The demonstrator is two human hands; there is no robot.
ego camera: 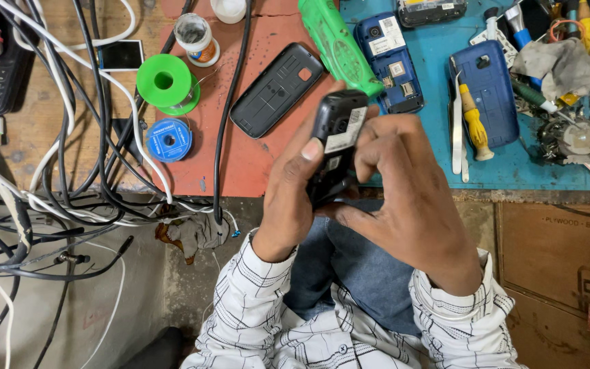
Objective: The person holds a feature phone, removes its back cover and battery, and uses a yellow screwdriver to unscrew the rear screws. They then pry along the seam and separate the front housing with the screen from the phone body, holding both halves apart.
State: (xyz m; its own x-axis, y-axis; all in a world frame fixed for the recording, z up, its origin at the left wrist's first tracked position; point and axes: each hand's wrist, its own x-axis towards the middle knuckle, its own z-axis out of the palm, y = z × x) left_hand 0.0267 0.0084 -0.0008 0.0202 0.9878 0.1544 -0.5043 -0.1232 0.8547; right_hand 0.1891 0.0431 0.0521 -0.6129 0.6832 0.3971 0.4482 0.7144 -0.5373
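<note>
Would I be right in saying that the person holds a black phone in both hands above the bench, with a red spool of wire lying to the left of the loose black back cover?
Not quite: the spool is green, not red, as the head view shows. The rest holds: the left hand and the right hand hold the black phone above the bench, and the spool lies left of the loose black back cover.

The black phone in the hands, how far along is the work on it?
Done: the black phone is open at the back, label showing, and a black back cover lies apart on the red board. In hand: left hand and right hand both grip the phone, fingers on its edge. Left: the cover is not yet on.
</note>
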